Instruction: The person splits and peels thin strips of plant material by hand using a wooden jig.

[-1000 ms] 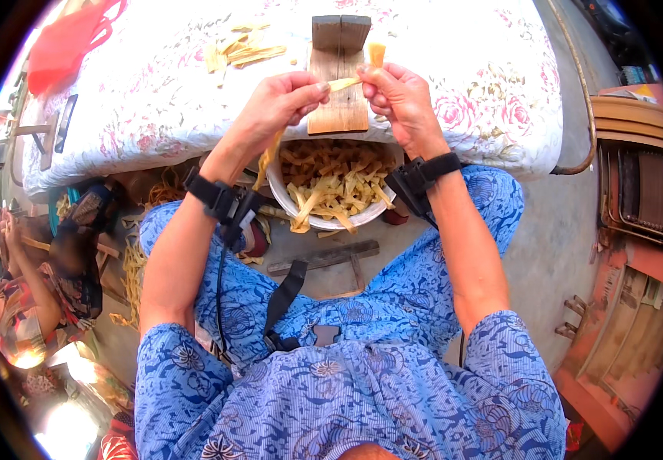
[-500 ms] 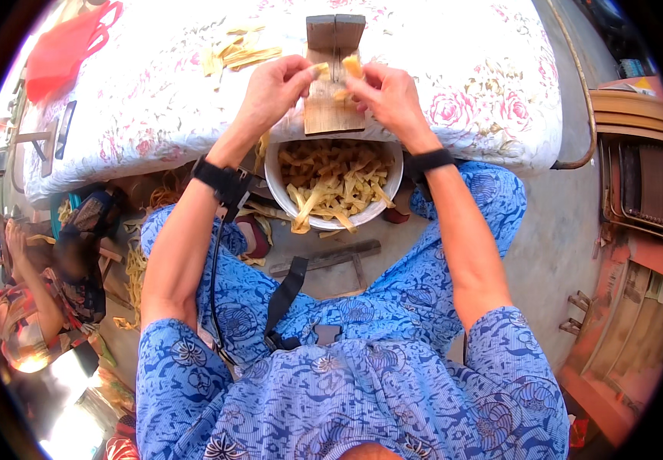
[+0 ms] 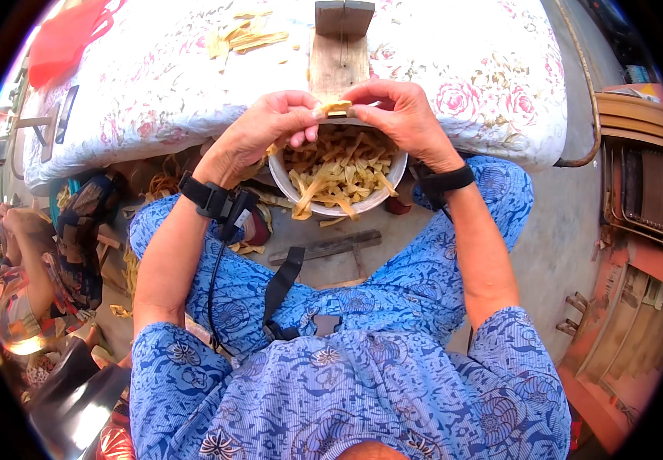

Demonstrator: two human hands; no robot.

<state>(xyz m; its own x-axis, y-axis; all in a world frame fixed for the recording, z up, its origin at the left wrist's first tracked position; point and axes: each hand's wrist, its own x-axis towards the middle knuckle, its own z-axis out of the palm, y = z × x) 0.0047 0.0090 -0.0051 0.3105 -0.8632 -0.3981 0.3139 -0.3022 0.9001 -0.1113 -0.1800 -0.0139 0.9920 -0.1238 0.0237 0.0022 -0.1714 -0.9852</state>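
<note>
Above the near edge of the table, my left hand (image 3: 266, 126) and my right hand (image 3: 408, 119) meet, thumbs and fingers closed on a short folded pale-yellow strip (image 3: 337, 106). Its material is hard to tell. Just below them a white basin (image 3: 368, 205) is heaped with yellowish folded pieces (image 3: 339, 176), a few hanging over its rim. Beyond my fingers lies a wooden board (image 3: 339, 65) with a dark upright block (image 3: 344, 17) at its far end. Loose yellow strips (image 3: 247, 36) rest on the cloth to the left of it.
A white flowered cloth (image 3: 162, 84) covers the table. A red bag (image 3: 63, 50) lies at its far left. Another person (image 3: 28, 284) sits at the lower left. On the floor before me is a wooden piece (image 3: 324, 248); a reddish wooden chair (image 3: 623, 330) stands at the right.
Both hands have come back from the board toward me and closer together, over the basin's far rim. The pieces held apart earlier now appear as one strip between them.
</note>
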